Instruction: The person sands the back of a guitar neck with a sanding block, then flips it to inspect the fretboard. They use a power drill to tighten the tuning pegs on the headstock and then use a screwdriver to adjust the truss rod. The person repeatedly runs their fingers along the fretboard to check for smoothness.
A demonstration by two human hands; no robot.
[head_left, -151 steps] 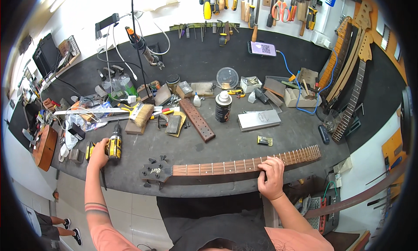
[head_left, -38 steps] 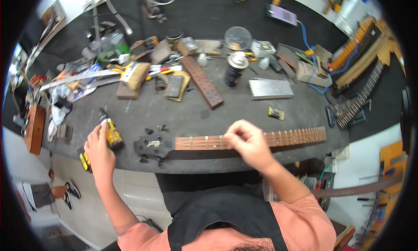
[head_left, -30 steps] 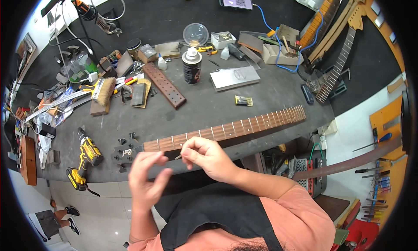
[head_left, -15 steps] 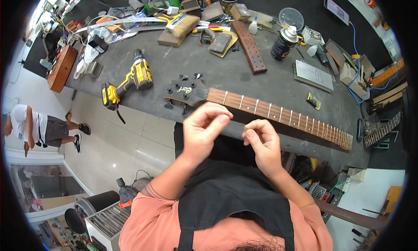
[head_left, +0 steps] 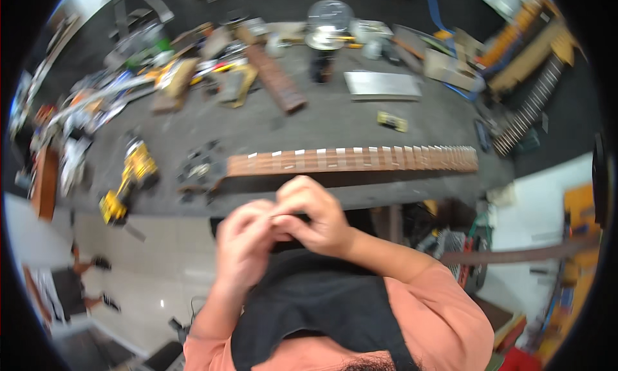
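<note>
My left hand (head_left: 244,242) and my right hand (head_left: 312,216) meet in front of my black apron, near the bench's front edge. Their fingertips are pinched together. Whatever sits between them, if anything, is too small and blurred to make out. Just beyond my hands a guitar neck (head_left: 351,160) lies across the bench, its dark fretboard facing up. Its black headstock (head_left: 201,171) with tuning pegs points left. Neither hand touches the neck.
A yellow and black cordless drill (head_left: 132,178) lies on the left. Behind the neck are a drilled wooden bar (head_left: 273,78), a grey metal block (head_left: 383,86) and a dark spray can (head_left: 322,65). Another fretted neck (head_left: 531,107) is at right. A person (head_left: 64,290) stands at far left.
My hands have come together at the fingertips and drawn back from the headstock toward my apron. The whole view has swung to the right and blurred. The neck stays on the bench.
</note>
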